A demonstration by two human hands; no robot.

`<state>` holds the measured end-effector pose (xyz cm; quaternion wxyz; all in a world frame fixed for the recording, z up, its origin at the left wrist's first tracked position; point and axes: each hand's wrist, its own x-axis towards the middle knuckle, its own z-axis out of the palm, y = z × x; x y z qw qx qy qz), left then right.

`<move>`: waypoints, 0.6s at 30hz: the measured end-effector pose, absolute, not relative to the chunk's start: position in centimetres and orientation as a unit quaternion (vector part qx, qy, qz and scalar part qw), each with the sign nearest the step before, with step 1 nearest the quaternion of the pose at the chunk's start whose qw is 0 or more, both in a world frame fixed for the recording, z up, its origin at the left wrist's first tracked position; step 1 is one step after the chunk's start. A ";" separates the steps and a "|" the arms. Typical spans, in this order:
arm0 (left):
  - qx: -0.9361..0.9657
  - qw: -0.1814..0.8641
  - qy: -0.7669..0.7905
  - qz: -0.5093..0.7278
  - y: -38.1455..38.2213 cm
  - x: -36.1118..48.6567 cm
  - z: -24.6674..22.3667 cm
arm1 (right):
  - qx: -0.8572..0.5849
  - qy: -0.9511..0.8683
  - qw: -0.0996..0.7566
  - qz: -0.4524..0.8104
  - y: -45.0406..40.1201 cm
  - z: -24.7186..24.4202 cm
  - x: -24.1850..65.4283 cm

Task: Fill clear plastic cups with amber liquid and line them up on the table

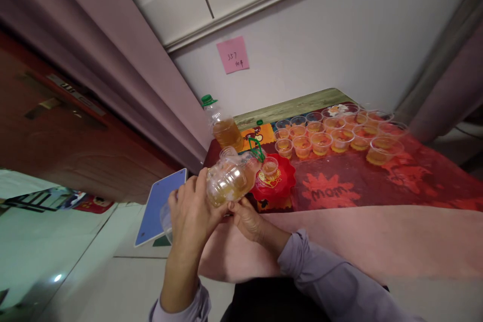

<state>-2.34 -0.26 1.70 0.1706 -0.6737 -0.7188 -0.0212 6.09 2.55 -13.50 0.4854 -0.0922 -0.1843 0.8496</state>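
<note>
Lilac sleeves (335, 282) lie nearest. Left hand (191, 209) clamps a tilted bottle (228, 181) above the desk (358, 204), near left; right hand (247, 220) touches its underside, grip unclear. Beside its mouth stands a cup (269, 169)

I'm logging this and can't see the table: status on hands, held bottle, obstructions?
Left hand gripping bottle, right hand at its near side. Bottle tilted, neck toward cup on red plate. Capped bottle behind; nothing evident blocking the cup.

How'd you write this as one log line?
left hand: gripping tilted bottle | right hand: touching bottle's underside | cup: on red plate, near bottle's mouth
</note>
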 end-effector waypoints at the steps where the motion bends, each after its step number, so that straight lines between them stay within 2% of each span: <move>1: -0.676 0.164 -0.717 -0.046 -0.2 -2.8 1.2 | -0.104 -0.188 0.492 0.844 2.6 -13.3 6.2; 8: -0.668 0.111 -0.688 -0.263 -0.1 -6.4 -2.8 | -0.128 -0.248 0.538 0.796 2.7 -12.1 6.9; 13: -0.538 0.037 -0.706 -0.458 0.1 -8.1 -5.5 | -0.172 -0.268 0.537 0.781 3.2 -13.0 7.0; 18: -0.419 -0.065 -0.682 -0.596 0.5 -8.3 -9.2 | -0.283 -0.333 0.588 0.681 3.5 -14.7 6.4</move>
